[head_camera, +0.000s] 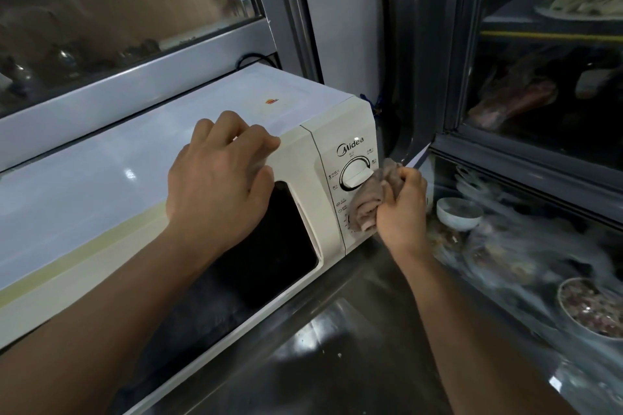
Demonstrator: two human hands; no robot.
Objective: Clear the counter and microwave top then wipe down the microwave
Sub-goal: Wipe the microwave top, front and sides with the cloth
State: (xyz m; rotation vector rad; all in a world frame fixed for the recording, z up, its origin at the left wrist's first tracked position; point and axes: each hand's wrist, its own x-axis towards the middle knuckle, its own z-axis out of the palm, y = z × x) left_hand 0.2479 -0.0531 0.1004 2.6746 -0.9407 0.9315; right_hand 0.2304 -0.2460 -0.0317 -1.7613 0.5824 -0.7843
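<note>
glossy white plastic microwave [175, 158] showing a smooth reflective top and dark glass door, right hand [403, 212] gripping a soft matt beige cloth [369, 195], polished metal counter [337, 347] gleaming, white glazed bowl [459, 212] sitting behind glass.

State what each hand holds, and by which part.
Right hand grips a bunched cloth by its lower end. Left hand holds nothing, resting on the microwave.
</note>
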